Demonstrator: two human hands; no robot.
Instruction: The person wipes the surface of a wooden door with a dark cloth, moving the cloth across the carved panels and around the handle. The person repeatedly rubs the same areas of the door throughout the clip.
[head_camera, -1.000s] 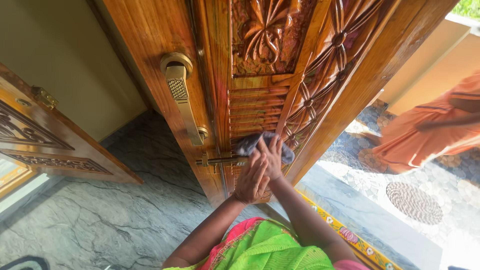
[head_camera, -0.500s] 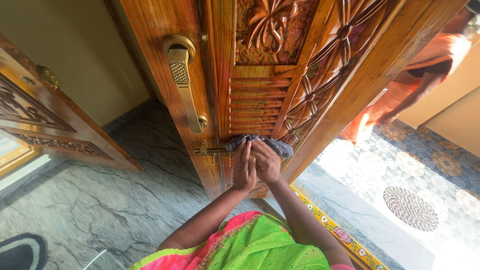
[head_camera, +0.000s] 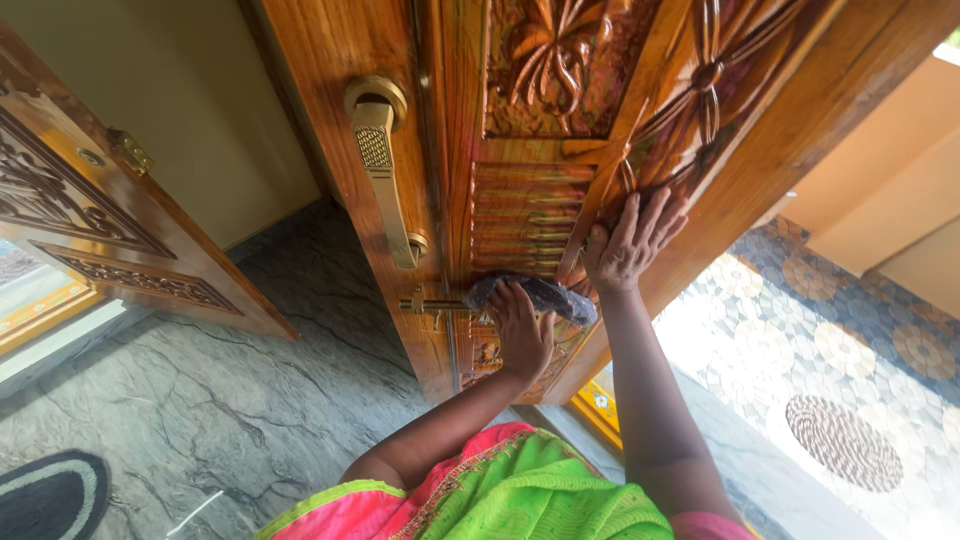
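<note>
Currently left hand (head_camera: 520, 335) presses dark cloth (head_camera: 535, 293) onto carved door (head_camera: 520, 210), right hand (head_camera: 630, 240) flat open, empty; cloth could snag brass bolt (head_camera: 435, 303).

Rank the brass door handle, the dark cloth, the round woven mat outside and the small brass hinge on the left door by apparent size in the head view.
1. Round woven mat
2. Brass door handle, long and narrow; close to the mat, so that order is unsure
3. Dark cloth, partly hidden by the left hand
4. Small brass hinge
</note>
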